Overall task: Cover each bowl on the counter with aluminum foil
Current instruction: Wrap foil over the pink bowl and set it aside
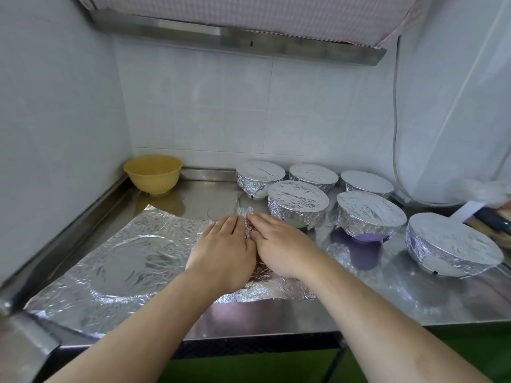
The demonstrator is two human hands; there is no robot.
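on the steel counter (359, 305) both flat hands, left hand (221, 258) and right hand (279, 244), press the foil sheet (132, 261), thin, crinkly, tear-prone, best lifted by its edges toward the yellow bowl (153, 174).

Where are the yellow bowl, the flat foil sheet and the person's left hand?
yellow bowl (153, 174): head view, outer front wall.
flat foil sheet (132, 269): head view, the round imprint in it.
left hand (223, 254): head view, back of the hand.
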